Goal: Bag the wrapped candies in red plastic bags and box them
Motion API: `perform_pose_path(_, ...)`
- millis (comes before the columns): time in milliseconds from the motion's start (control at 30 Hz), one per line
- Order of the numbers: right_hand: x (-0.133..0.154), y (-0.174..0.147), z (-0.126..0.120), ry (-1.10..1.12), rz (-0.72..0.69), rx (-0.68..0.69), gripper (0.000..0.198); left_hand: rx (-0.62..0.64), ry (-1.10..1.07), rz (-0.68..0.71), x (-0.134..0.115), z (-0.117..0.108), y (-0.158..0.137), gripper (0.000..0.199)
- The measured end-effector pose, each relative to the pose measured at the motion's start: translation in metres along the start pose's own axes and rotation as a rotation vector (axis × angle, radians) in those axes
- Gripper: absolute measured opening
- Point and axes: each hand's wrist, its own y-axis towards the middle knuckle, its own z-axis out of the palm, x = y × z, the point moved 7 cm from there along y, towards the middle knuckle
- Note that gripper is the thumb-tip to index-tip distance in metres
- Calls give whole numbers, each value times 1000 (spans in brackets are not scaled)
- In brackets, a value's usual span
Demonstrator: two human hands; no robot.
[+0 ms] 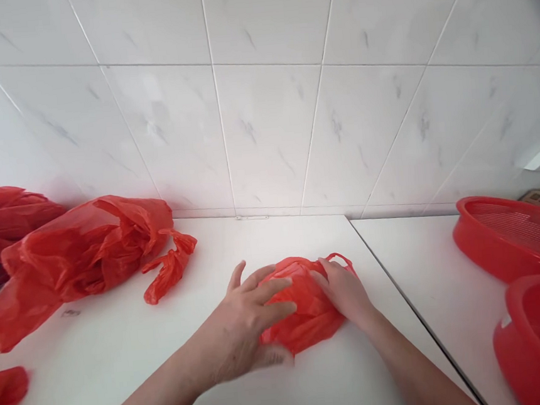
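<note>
A crumpled red plastic bag lies on the white tabletop in front of me, one handle loop sticking up at its far right. My left hand is at the bag's left side, fingers spread and slightly blurred; whether it touches the plastic is unclear. On the right edge of the bag rests my right hand, thumb on top of the plastic and the other fingers hidden behind it. What the bag contains, if anything, cannot be made out.
More red plastic bags are heaped at the left, with a small twisted red bag beside them. Two red plastic sieves stand at the right, beyond a seam in the tabletop. A tiled wall closes off the back.
</note>
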Motion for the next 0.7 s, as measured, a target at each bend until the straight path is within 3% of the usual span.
perform_pose_path(67, -3, 3, -3, 20, 28, -5, 46, 52, 32, -13, -2, 10, -13, 39)
perform_pose_path(100, -5, 5, -4, 30, 38, -9, 48, 32, 58, -53, 3, 15, -19, 30)
perform_pose_path(167, -6, 7, -6, 61, 38, -25, 46, -73, 102, -141, 17, 23, -28, 17)
perform_pose_path(300, 4, -5, -24, 163, -21, -149, 44, -303, 8, -262, 36, 36, -39, 25)
perform_pose_path(400, 22, -39, -49, 270, -150, -246, 42, -403, -86, -362, 45, 39, -46, 36)
perform_pose_path(533, 34, -107, -86, 264, -297, -275, 29, -502, -86, -332, 59, 38, -54, 38)
perform_pose_path(600, 16, -142, -113, 198, -231, -367, 25, -542, -107, -321, 71, 40, -55, 49)
perform_pose_path(700, -49, -192, -166, 31, 116, -537, 22, -606, -142, -286, 82, 42, -55, 60)
